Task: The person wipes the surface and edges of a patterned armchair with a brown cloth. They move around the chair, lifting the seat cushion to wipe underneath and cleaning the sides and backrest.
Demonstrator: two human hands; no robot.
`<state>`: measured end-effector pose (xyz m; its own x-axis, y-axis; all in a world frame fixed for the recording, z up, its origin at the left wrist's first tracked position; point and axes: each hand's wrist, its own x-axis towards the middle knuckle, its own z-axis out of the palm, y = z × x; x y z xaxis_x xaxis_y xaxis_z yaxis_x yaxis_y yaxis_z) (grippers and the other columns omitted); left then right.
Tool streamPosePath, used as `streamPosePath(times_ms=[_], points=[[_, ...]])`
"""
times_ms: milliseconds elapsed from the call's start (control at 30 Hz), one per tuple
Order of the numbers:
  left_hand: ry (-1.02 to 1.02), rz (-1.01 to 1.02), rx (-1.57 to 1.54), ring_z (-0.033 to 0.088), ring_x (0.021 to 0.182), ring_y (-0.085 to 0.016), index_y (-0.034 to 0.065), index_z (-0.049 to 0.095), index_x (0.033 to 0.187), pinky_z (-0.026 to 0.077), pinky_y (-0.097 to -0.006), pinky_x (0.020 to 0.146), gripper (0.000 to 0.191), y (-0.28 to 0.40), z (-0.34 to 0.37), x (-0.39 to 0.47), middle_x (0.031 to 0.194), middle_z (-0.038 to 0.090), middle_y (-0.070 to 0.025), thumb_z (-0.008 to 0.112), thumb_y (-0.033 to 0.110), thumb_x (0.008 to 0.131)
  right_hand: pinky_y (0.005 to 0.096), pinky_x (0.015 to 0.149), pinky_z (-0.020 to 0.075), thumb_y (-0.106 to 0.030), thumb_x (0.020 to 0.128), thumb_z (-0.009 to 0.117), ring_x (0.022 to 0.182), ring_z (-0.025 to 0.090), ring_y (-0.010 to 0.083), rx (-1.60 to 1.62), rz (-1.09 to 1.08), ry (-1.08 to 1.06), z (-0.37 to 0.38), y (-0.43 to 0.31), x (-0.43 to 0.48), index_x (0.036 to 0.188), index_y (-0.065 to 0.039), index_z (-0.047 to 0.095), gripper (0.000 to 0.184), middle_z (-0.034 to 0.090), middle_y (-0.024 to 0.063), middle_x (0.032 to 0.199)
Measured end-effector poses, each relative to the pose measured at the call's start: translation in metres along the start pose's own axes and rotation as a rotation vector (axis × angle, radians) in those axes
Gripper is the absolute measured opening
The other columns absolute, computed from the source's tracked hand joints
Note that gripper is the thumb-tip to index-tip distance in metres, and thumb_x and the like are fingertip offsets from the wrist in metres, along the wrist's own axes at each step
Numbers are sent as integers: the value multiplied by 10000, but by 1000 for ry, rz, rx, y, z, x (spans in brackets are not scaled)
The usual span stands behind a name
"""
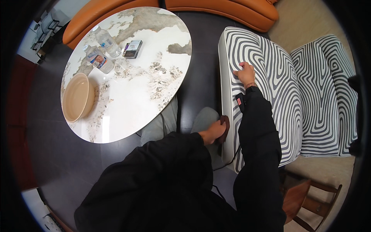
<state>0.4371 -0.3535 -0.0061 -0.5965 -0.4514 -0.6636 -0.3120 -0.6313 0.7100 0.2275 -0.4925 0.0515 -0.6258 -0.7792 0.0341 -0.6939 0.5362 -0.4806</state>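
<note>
At the near left edge of a striped sofa [278,75], my left hand [214,132] grips a dark brown cloth [225,127]. The cloth hangs against the sofa's pale side, and part of it is hidden behind the fingers. Farther up, my right hand [247,74] reaches over the black-and-white seat cushion. Its thumb and forefinger are apart, with the other fingers curled, and I see nothing between them. Whether it presses on the fabric is hard to tell. A small black device with a red display [239,101] sits at the right sleeve.
Left of me stands an oval marble-patterned table [130,101] bearing a beige basin [76,98], two plastic bottles [100,59] [108,43] and a small box [133,49]. An orange leather sofa [220,11] curves behind. A wooden chair [316,203] is at lower right. A black cable [232,162] hangs near the sofa.
</note>
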Motion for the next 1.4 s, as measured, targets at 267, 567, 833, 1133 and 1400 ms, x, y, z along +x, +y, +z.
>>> streamPosePath(times_ms=[267, 567, 833, 1133, 1400], points=[[118, 81, -12, 602, 970, -272, 65, 514, 1230, 459, -369, 832, 412, 3, 2, 27, 1067, 627, -151, 396, 359, 967, 324, 897, 449, 11, 637, 678, 1051, 534, 250, 292, -122, -31, -1, 19, 3, 1098, -7, 593, 469, 536, 130, 1113], [163, 259, -94, 620, 919, -264, 73, 448, 1270, 513, -421, 751, 451, 99, -27, 116, 1104, 604, -124, 350, 409, 985, 407, 954, 398, -64, 557, 711, 1107, 492, 360, 186, -261, 45, -29, 38, -82, 1042, -59, 584, 501, 547, 156, 1137], [86, 330, -84, 600, 730, -188, 71, 508, 1165, 483, -346, 562, 460, 100, -35, 102, 945, 618, -62, 393, 470, 967, 342, 996, 379, 1, 566, 747, 1168, 451, 310, 281, -159, 41, -24, 37, -90, 1102, -77, 567, 572, 470, 108, 1216], [77, 214, 9, 550, 800, -133, 47, 571, 1072, 445, -282, 693, 353, 43, -3, 15, 899, 605, -40, 439, 357, 969, 388, 993, 382, -73, 539, 756, 1183, 426, 343, 287, -128, 14, -20, 40, -83, 1088, -149, 594, 577, 465, 100, 1231], [100, 154, 398, 593, 865, -218, -25, 550, 1099, 461, -332, 777, 357, -20, 20, -31, 942, 630, -132, 425, 277, 954, 386, 1007, 366, -88, 583, 739, 1211, 398, 340, 178, -148, 22, -21, 35, -86, 1129, -144, 593, 568, 440, 106, 1278]])
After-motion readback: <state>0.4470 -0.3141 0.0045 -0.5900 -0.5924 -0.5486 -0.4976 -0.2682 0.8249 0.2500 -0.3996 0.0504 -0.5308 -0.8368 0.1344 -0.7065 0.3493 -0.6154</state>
